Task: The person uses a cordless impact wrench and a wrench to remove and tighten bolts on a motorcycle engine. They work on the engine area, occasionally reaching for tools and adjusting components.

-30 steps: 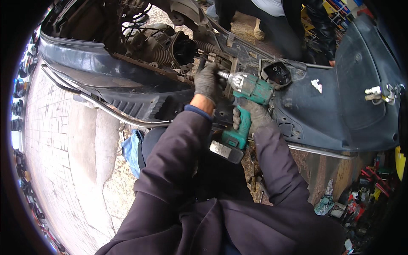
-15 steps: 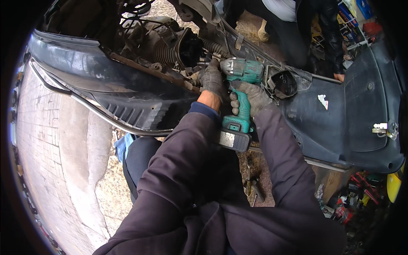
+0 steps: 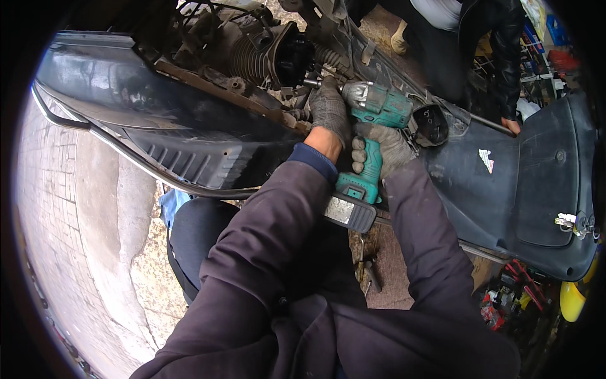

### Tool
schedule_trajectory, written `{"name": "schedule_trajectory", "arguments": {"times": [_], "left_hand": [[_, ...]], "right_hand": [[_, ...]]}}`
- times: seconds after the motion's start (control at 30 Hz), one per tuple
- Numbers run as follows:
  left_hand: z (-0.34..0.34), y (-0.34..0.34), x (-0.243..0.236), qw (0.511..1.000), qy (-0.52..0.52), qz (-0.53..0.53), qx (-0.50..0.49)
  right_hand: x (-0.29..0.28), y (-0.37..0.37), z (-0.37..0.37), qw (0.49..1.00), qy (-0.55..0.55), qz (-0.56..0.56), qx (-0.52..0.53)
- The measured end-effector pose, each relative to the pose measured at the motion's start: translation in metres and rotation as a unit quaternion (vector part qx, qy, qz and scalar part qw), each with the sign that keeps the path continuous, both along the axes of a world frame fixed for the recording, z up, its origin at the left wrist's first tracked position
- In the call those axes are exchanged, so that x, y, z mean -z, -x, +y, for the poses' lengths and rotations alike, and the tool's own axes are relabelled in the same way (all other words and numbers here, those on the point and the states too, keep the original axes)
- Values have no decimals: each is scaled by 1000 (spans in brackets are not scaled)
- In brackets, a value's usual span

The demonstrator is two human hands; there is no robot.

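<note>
My right hand (image 3: pixel 388 150), in a grey knit glove, is wrapped round the handle of a teal cordless impact wrench (image 3: pixel 385 108) with a dark battery at its base. The wrench lies level, its silver nose toward the left. In front of the nose, my gloved left hand (image 3: pixel 329 112) is closed round a metal shaft (image 3: pixel 312 82), whose end sticks out past the fingers toward the engine (image 3: pixel 255 60) of a dark scooter. What the shaft's tip touches is too small to tell. A black round opening (image 3: pixel 430 125) lies just right of the wrench.
The scooter's dark body panel (image 3: pixel 107 82) and a bent metal rail (image 3: pixel 145 161) run along the left. A wide front panel (image 3: pixel 480 196) with keys (image 3: pixel 573 222) extends right. Another person's hand (image 3: pixel 511 125) rests by a bar. Tools (image 3: pixel 369 271) lie on the ground below.
The view has shifted slightly, so the scooter's right end appears lower. Both my hands and the impact wrench sit a little farther right in the picture. My grips look the same.
</note>
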State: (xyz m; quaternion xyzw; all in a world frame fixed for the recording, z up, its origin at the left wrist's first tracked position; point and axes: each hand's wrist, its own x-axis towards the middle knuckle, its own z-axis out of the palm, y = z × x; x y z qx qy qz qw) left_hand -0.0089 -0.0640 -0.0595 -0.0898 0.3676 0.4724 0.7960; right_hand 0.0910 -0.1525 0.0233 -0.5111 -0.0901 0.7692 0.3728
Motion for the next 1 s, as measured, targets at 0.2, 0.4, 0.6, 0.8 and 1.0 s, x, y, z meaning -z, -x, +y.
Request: {"name": "schedule_trajectory", "arguments": {"times": [0.2,0.4,0.6,0.8,1.0], "left_hand": [[-8,2,-18,994,-26,-58,-86],[4,1,-13,979,73,-33,-185],[4,-2,-9,979,53,-50,-188],[-3,-3,-13,989,15,-42,-141],[-46,-24,-14,998,-43,14,46]], "right_hand": [[-2,-5,-6,999,-11,39,-5],[-5,-5,-4,1000,-22,12,-2],[-7,-12,-5,999,-45,-23,-13],[-3,-13,-11,999,-19,34,16],[2,-48,-70,997,-36,47,48]]}}
